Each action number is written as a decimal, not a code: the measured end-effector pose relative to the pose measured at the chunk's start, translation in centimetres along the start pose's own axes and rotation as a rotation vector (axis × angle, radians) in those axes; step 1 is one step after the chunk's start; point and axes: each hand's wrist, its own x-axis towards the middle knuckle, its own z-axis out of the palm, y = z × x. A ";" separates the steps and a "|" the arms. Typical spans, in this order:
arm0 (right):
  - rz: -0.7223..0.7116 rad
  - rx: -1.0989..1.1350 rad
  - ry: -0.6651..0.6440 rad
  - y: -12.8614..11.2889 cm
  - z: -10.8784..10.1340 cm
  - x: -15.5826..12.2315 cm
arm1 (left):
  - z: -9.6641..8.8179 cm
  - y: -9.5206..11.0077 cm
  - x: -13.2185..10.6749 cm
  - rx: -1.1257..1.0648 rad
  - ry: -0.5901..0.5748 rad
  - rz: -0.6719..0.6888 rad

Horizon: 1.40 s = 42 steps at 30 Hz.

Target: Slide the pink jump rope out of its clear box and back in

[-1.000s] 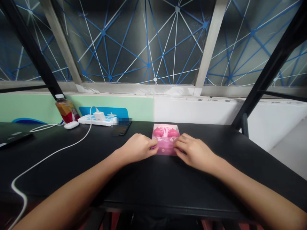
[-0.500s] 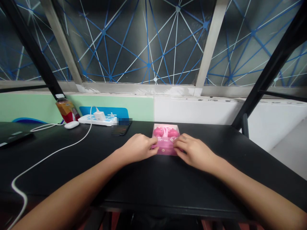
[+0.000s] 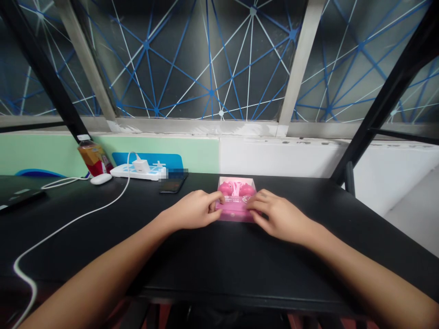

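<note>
On black desk [image 3: 212,265], both hands [image 3: 236,214] grip pink box [image 3: 236,208] at its sides.

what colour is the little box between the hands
Pink: the box holds darker pink earphones, seen in the head view.

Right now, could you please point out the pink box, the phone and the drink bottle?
pink box [image 3: 236,212]: head view, its front face.
phone [image 3: 173,185]: head view, its dark screen.
drink bottle [image 3: 93,161]: head view, its label.
</note>
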 end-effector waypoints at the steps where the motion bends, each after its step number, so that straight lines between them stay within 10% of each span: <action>1: 0.003 0.005 -0.005 0.1 0.0 0.0 | 0.0 0.0 0.0 -0.010 -0.005 -0.006; 42: 0.041 -0.165 -0.012 0.0 0.3 0.0 | -0.6 0.7 0.0 -0.034 -0.048 -0.061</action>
